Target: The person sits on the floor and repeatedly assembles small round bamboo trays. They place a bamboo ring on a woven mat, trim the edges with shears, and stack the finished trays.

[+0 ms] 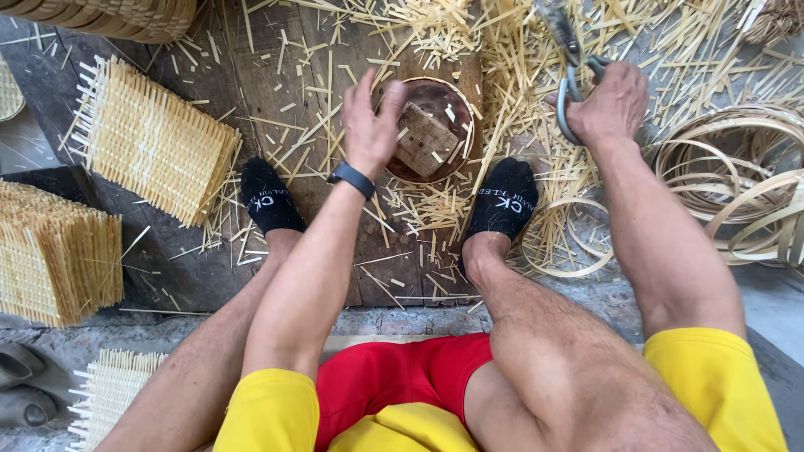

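Bamboo-rimmed hoop (435,130) is lying on the boards (276,75) between the socked feet (502,201), where the left hand (371,121) is pressing its edge, seemingly steadying it. The right hand (610,105) is clenching shears (571,71) over the offcuts (519,50), kept ready. Woven mats (151,138) are stacked aside.

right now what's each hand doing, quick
Left hand: fingers spread open, touching the rim of the round wooden block.
Right hand: closed on the metal shears.

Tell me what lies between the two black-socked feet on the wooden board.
In the head view, loose bamboo offcuts lie on the board between the left foot and the right foot.
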Demonstrator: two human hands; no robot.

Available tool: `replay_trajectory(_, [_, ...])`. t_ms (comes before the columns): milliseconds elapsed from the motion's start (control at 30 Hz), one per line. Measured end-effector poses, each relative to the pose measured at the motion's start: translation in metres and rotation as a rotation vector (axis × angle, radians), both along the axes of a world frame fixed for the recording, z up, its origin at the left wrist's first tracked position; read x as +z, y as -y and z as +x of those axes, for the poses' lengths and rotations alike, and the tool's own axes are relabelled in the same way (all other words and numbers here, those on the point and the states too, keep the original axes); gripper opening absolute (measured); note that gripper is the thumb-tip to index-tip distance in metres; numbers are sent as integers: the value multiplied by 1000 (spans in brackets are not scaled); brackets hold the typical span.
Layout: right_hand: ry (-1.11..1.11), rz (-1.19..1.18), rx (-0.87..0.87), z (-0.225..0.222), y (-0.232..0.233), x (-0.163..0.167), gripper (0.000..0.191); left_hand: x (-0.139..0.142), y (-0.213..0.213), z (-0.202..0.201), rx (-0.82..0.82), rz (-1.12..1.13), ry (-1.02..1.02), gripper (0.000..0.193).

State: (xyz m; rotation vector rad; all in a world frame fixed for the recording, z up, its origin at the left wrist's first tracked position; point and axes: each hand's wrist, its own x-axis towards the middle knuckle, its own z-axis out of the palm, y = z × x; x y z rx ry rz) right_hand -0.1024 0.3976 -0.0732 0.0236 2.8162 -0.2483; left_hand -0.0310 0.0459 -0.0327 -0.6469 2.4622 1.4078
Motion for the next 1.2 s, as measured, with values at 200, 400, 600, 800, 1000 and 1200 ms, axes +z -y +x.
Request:
replay_trajectory(200, [-109,-189,-38,27,25,1,53,-24,-7,-18,156,222,106,32])
replay_trajectory(400, [482,-815,-205,40,89,18,21,-25,-30,-19,177,206,-27,27])
replay_trajectory(600, [431,-844,-318,35,98,29,20,-27,-34,-22,183,129,15,29])
replay_trajectory(800, [565,-705,-406,44,90,34,34,-25,-12,17,306,-134,134,27])
replay_trajectory(1000, [664,-874,-474,47,80,17,22,-29,-8,67,534,543,351,27])
replay_trajectory(1200, [624,-927,-545,48,83,10,19,-31,-10,55,644,552,376,26])
